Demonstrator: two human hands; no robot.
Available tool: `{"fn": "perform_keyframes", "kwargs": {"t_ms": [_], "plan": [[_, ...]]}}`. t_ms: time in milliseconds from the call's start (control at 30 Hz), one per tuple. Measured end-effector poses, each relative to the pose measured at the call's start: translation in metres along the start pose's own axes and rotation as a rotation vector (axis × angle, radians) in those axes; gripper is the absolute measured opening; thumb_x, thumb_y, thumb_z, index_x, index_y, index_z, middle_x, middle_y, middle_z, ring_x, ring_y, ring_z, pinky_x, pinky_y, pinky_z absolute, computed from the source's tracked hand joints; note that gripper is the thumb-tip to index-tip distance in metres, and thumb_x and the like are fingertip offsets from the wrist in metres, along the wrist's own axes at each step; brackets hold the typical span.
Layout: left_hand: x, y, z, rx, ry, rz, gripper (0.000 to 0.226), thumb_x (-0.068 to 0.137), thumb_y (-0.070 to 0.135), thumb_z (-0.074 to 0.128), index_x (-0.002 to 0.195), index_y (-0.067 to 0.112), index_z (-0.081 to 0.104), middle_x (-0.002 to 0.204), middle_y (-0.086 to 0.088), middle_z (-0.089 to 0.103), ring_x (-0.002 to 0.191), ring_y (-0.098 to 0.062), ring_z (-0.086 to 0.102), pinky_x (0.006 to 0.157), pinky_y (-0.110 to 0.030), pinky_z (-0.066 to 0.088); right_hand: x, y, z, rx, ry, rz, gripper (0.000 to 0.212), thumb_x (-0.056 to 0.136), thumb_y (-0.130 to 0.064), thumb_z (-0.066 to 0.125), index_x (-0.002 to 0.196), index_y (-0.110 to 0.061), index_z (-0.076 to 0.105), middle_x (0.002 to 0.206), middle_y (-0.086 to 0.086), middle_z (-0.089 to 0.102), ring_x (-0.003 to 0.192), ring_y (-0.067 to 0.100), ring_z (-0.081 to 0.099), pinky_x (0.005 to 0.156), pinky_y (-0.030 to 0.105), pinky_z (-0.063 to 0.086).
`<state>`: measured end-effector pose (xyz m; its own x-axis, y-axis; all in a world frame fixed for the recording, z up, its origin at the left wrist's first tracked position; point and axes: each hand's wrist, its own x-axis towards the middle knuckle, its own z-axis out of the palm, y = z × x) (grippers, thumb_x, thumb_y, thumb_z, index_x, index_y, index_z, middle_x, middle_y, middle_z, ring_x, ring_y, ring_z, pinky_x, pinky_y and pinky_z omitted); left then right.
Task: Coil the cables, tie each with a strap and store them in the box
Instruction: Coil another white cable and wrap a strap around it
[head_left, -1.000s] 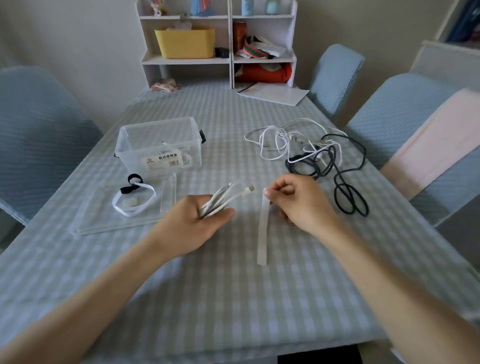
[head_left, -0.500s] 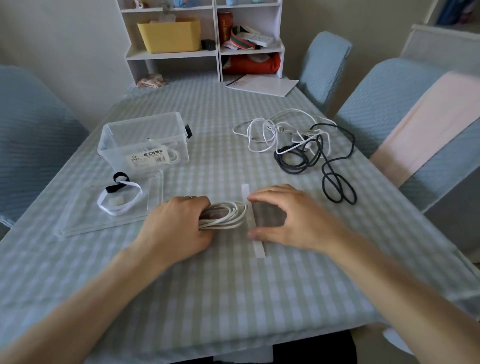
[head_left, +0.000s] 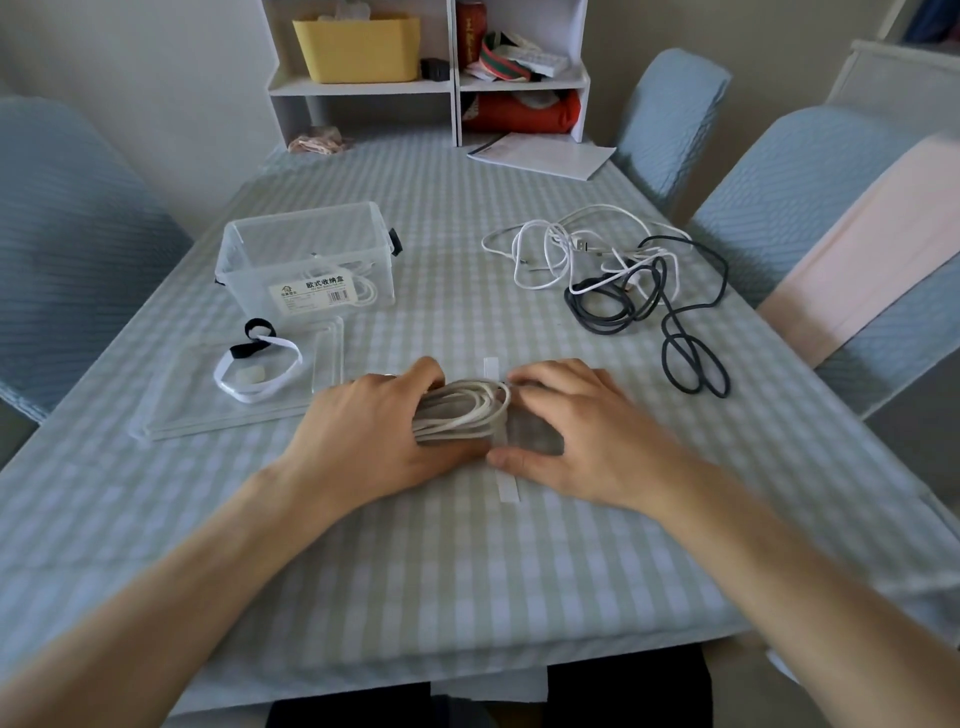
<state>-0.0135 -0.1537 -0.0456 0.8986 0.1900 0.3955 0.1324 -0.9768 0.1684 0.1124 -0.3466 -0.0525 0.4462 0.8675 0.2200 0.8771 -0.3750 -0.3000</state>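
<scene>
My left hand grips a coiled white cable and holds it down on the checked tablecloth. A white strap lies flat under the coil's right end, running toward me and away. My right hand arches over that end of the coil, with its thumb on the strap near me and its fingertips at the far side. The clear storage box stands at the left with a white cable inside. Its lid lies in front of it, carrying white and black straps.
A tangle of loose white cables and black cables lies at the right of the table. Blue chairs stand on both sides. A white shelf unit and papers sit at the far end.
My left hand lowered the coil onto the table. My right hand laid the strap flat under the coil's end and now spans over it.
</scene>
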Motion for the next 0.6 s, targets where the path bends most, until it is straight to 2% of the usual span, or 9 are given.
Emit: {"fn": "perform_keyframes", "kwargs": {"t_ms": [67, 100, 167, 233, 333, 400, 500, 600], "plan": [[0.002, 0.001, 0.0, 0.001, -0.008, 0.017, 0.07, 0.065, 0.088, 0.044, 0.096, 0.026, 0.052, 0.065, 0.01, 0.06, 0.065, -0.024, 0.067, 0.053, -0.029, 0.038, 0.0, 0.001, 0.0, 0.0, 0.004, -0.003, 0.076, 0.08, -0.078, 0.043, 0.13, -0.025, 0.06, 0.136, -0.013, 0.049, 0.129, 0.009, 0.039, 0.106, 0.026, 0.026], [0.003, 0.001, 0.0, -0.001, -0.011, 0.016, 0.064, 0.07, 0.083, 0.049, 0.097, 0.025, 0.053, 0.068, 0.008, 0.063, 0.068, -0.025, 0.067, 0.053, -0.03, 0.041, -0.001, 0.001, 0.001, 0.005, 0.005, -0.003, 0.077, 0.079, -0.079, 0.043, 0.131, -0.025, 0.06, 0.137, -0.014, 0.049, 0.13, 0.009, 0.038, 0.107, 0.025, 0.026], [0.006, -0.005, 0.003, -0.033, -0.021, -0.021, 0.043, 0.076, 0.063, 0.056, 0.094, 0.024, 0.056, 0.072, 0.004, 0.066, 0.074, -0.03, 0.066, 0.056, -0.034, 0.046, 0.0, 0.002, 0.0, 0.027, 0.004, -0.002, 0.079, 0.078, -0.08, 0.043, 0.132, -0.026, 0.059, 0.139, -0.015, 0.047, 0.132, 0.007, 0.036, 0.109, 0.025, 0.024], [0.006, -0.012, 0.004, -0.098, -0.016, -0.07, 0.029, 0.073, 0.048, 0.057, 0.087, 0.022, 0.058, 0.069, 0.003, 0.065, 0.072, -0.032, 0.065, 0.055, -0.034, 0.044, -0.001, 0.001, -0.002, 0.039, -0.006, 0.002, 0.08, 0.077, -0.08, 0.046, 0.136, -0.027, 0.055, 0.14, -0.016, 0.045, 0.133, 0.004, 0.033, 0.113, 0.028, 0.025], [0.004, -0.018, 0.003, -0.213, 0.006, -0.146, 0.023, 0.072, 0.044, 0.055, 0.074, 0.022, 0.056, 0.06, 0.005, 0.06, 0.065, -0.03, 0.062, 0.053, -0.035, 0.047, 0.0, 0.0, -0.007, 0.119, -0.043, 0.074, 0.086, 0.077, -0.074, 0.059, 0.145, -0.025, 0.042, 0.142, -0.014, 0.044, 0.134, 0.006, 0.033, 0.115, 0.032, 0.026], [0.004, -0.017, 0.004, -0.265, -0.001, -0.184, 0.022, 0.073, 0.046, 0.057, 0.067, 0.025, 0.051, 0.057, 0.007, 0.056, 0.062, -0.028, 0.058, 0.053, -0.035, 0.046, 0.007, 0.001, -0.008, 0.21, -0.035, 0.14, 0.089, 0.076, -0.078, 0.055, 0.145, -0.025, 0.04, 0.134, -0.014, 0.049, 0.128, 0.007, 0.039, 0.112, 0.033, 0.031], [0.007, -0.015, 0.004, -0.309, 0.011, -0.258, 0.033, 0.08, 0.045, 0.064, 0.061, 0.026, 0.045, 0.053, 0.008, 0.053, 0.058, -0.02, 0.054, 0.053, -0.032, 0.041, 0.028, 0.005, -0.006, 0.244, -0.004, 0.242, 0.066, 0.08, -0.063, 0.067, 0.132, -0.023, 0.056, 0.109, -0.011, 0.054, 0.102, 0.007, 0.049, 0.096, 0.029, 0.042], [0.008, -0.013, 0.002, -0.379, 0.019, -0.349, 0.034, 0.085, 0.041, 0.069, 0.064, 0.02, 0.052, 0.053, 0.01, 0.055, 0.054, -0.01, 0.054, 0.052, -0.028, 0.043, 0.046, 0.003, -0.006, 0.292, 0.01, 0.309, 0.024, 0.078, -0.042, 0.08, 0.092, -0.024, 0.071, 0.079, -0.011, 0.062, 0.072, 0.005, 0.055, 0.072, 0.026, 0.044]]}}
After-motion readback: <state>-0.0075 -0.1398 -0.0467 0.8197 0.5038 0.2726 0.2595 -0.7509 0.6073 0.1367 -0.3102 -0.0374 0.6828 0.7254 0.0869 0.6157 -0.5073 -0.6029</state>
